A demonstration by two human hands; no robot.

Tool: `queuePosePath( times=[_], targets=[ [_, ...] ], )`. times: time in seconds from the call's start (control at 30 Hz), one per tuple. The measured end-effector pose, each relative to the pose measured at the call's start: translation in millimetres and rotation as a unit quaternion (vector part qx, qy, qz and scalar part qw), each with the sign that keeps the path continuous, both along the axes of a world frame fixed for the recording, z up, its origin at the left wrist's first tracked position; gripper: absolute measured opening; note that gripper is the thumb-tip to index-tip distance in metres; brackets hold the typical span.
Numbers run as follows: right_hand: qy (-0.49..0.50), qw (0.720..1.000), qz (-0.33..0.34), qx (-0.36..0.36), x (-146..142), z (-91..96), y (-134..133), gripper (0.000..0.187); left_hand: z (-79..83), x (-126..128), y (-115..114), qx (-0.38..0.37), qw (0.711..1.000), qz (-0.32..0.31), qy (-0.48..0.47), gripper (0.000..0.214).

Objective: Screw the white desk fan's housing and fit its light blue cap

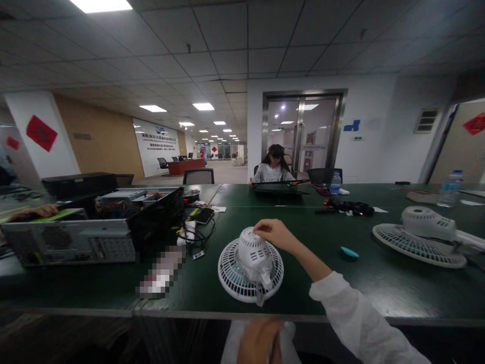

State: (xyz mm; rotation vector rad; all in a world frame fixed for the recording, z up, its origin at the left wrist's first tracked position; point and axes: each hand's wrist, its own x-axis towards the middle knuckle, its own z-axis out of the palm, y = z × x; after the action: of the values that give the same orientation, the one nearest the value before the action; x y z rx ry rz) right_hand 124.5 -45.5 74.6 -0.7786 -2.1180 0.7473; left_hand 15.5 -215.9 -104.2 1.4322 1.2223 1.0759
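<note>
A white electric fan head lies grille-down on the green table, its motor housing pointing up. The fingertips of my right hand are pinched together at the top of that housing; whatever is between them is too small to make out. Below the table's front edge, my left hand is smeared by motion over a pale surface near my lap, so its fingers cannot be read. Off to the right, a second white fan rests grille-down.
Left stands an opened computer case, with another person's hand on it. Cables and a pixelated flat object lie nearby. A teal piece is right of the fan. Across sits a person with a dark panel.
</note>
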Motion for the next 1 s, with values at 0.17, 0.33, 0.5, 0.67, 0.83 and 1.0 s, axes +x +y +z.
queuePosePath(
  times=[0.17,0.33,0.5,0.67,0.83,1.0],
  targets=[
    [-0.047,0.998,-0.007,0.028,-1,6.7,-3,0.005,109.1,-38,65,0.308,0.907,0.277,0.069,0.027],
    [-0.088,0.994,-0.004,0.06,-1,11.4,-6,0.008,126.7,-53,136,0.193,0.938,0.285,-0.031,0.031],
    [-0.096,0.992,-0.009,0.081,-1,8.7,-9,0.009,84.8,-55,159,0.151,0.954,0.258,-0.029,0.041],
    [-0.097,0.991,-0.01,0.091,-3,7.1,-11,0.008,75.0,-61,168,0.145,0.955,0.256,-0.038,0.04],
    [-0.103,0.99,-0.009,0.096,-7,9.4,-13,0.01,72.5,-62,173,0.144,0.955,0.254,-0.045,0.04],
    [-0.091,0.993,-0.015,0.075,-10,7.2,-8,0.009,69.3,-61,172,0.151,0.956,0.245,-0.049,0.043]
  ],
)
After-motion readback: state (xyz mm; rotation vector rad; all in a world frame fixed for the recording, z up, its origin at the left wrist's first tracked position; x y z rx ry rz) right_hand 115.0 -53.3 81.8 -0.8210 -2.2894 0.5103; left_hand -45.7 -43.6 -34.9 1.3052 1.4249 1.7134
